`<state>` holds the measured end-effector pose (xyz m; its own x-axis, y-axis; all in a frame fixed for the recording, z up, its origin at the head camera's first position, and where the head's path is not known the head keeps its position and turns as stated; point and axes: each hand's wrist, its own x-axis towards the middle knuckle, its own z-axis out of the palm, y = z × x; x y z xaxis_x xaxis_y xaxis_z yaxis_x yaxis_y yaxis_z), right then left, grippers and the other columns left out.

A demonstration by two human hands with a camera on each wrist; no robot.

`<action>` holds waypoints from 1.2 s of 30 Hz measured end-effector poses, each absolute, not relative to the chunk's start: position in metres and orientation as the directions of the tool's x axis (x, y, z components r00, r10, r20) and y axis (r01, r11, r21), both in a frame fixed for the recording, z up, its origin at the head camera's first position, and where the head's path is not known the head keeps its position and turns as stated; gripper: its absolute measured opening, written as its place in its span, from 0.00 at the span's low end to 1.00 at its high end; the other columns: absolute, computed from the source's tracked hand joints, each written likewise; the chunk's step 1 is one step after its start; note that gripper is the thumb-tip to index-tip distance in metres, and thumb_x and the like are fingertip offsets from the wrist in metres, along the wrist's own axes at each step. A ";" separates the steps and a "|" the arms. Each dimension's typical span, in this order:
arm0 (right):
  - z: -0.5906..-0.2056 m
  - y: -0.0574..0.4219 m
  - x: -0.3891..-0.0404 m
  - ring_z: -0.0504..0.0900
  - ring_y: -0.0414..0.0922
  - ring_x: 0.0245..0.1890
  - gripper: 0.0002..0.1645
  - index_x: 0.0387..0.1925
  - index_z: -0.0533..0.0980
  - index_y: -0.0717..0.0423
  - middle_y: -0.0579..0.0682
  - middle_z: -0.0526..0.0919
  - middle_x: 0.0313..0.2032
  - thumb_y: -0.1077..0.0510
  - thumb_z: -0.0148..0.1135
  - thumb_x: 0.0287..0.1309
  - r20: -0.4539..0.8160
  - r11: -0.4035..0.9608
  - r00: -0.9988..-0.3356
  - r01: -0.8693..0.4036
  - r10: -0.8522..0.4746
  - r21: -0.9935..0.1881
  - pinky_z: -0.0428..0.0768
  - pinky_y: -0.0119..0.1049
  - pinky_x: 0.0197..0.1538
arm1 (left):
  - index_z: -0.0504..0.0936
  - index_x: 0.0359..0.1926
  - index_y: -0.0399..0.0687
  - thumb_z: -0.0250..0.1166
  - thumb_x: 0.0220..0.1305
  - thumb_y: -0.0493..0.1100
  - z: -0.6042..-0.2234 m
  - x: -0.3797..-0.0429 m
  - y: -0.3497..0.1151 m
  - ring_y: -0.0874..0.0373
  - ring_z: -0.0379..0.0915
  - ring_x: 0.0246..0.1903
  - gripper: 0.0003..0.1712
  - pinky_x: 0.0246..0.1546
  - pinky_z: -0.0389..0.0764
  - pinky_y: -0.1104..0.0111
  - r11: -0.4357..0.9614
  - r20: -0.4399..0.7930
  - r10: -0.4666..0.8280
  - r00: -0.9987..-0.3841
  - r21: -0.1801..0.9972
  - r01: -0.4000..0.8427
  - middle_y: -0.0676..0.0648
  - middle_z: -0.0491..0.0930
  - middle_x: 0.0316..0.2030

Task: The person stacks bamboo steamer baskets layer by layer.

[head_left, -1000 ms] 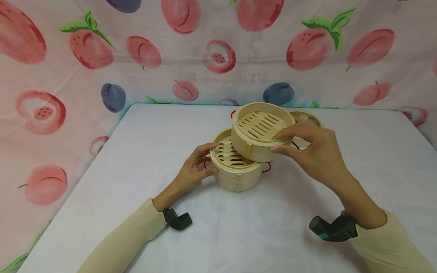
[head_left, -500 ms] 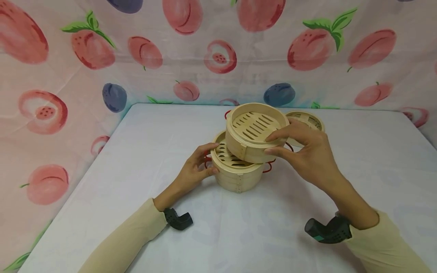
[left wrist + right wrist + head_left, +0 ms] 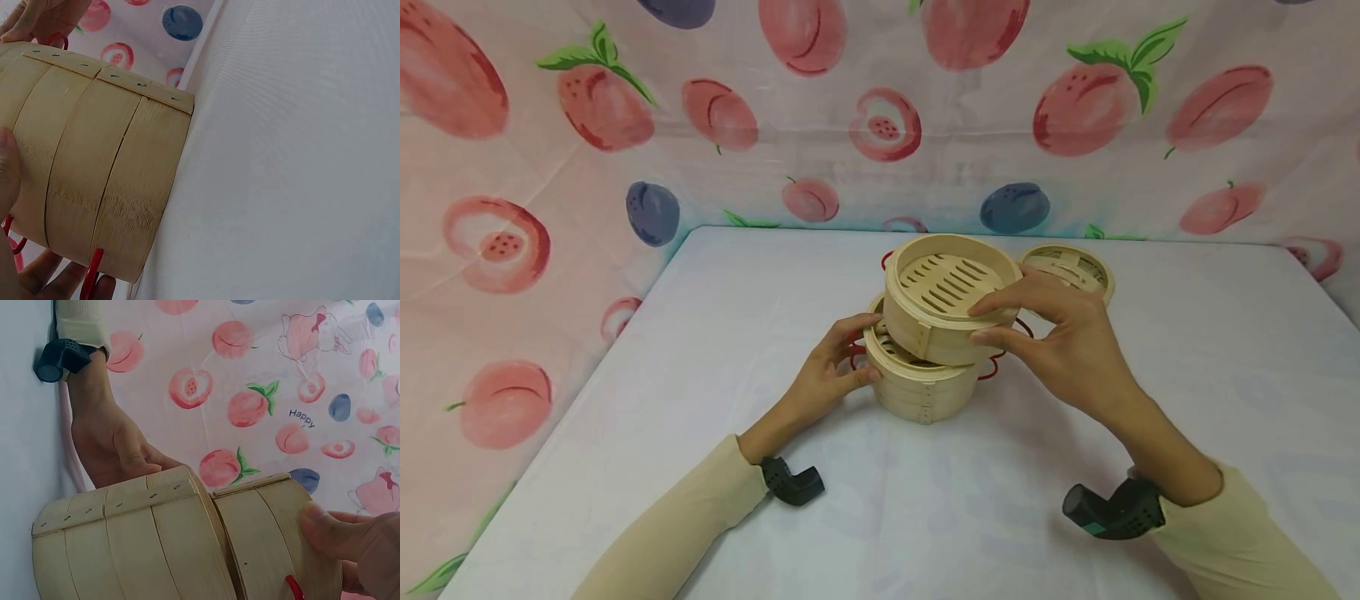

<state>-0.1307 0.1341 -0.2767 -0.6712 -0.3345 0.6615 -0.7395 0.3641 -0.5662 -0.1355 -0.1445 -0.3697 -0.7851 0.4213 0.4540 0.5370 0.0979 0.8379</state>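
My right hand (image 3: 1067, 342) held the upper tier (image 3: 951, 304) of the bamboo steamer in a pinch, thumb low on its near wall and fingers at its rim. From that hand the tier lay to the left. Beneath it, and a little nearer to me, stood the lower stack (image 3: 922, 392), which looked like two tiers, upright on the surface (image 3: 880, 508). My left hand (image 3: 823, 367) was the nearer one to the stack: it gripped the left side, thumb on the near wall, a finger up over the rim.

Everything turned on how the two rims lay. The upper tier overlapped the stack but sat off its middle, toward the right and the far side, so a slice of slatted floor showed by my left fingers. From the right wrist I saw a dark gap between the walls; I could not tell whether the underside touched the stack anywhere.

Being round, the tier had no long axis, only its red loops (image 3: 294, 587). Their line ran from far left to near right, while the stack's own loops (image 3: 92, 275) lay more squarely left to right. The lid (image 3: 1086, 258) lay beyond my right hand.
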 end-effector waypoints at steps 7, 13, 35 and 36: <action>-0.276 0.132 -0.129 0.78 0.45 0.41 0.18 0.33 0.85 0.51 0.40 0.84 0.29 0.68 0.78 0.35 0.653 0.387 -0.679 -0.731 -0.335 -0.562 0.68 0.36 0.60 | 0.58 0.63 0.42 0.63 0.57 0.56 -0.371 -0.136 -0.144 0.39 0.60 0.62 0.40 0.52 0.66 0.40 0.099 0.457 0.419 -0.785 0.836 0.539 0.34 0.58 0.65; -0.276 0.129 -0.128 0.73 0.39 0.34 0.17 0.34 0.85 0.51 0.39 0.82 0.28 0.67 0.77 0.38 0.633 0.394 -0.692 -0.720 -0.346 -0.571 0.70 0.34 0.54 | 0.55 0.62 0.40 0.65 0.57 0.57 -0.373 -0.140 -0.145 0.38 0.59 0.62 0.42 0.49 0.66 0.38 0.051 0.477 0.417 -0.774 0.838 0.544 0.31 0.58 0.64; -0.278 0.118 -0.122 0.75 0.41 0.34 0.16 0.34 0.85 0.51 0.41 0.84 0.31 0.65 0.78 0.38 0.646 0.396 -0.679 -0.731 -0.348 -0.555 0.57 0.45 0.68 | 0.45 0.64 0.36 0.66 0.57 0.59 -0.371 -0.140 -0.143 0.32 0.62 0.58 0.51 0.53 0.69 0.45 0.043 0.495 0.399 -0.772 0.831 0.555 0.26 0.62 0.60; -0.278 0.117 -0.121 0.76 0.43 0.37 0.16 0.34 0.85 0.50 0.41 0.84 0.31 0.65 0.78 0.38 0.645 0.401 -0.679 -0.731 -0.351 -0.552 0.56 0.45 0.68 | 0.45 0.64 0.37 0.66 0.57 0.60 -0.371 -0.140 -0.143 0.33 0.62 0.58 0.52 0.54 0.68 0.45 0.045 0.492 0.395 -0.775 0.833 0.552 0.26 0.62 0.61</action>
<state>-0.1215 0.1174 -0.2780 -0.6792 -0.3512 0.6445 -0.7312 0.4007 -0.5521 -0.1400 -0.1432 -0.3708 -0.7754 0.3952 0.4924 0.5518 0.0452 0.8327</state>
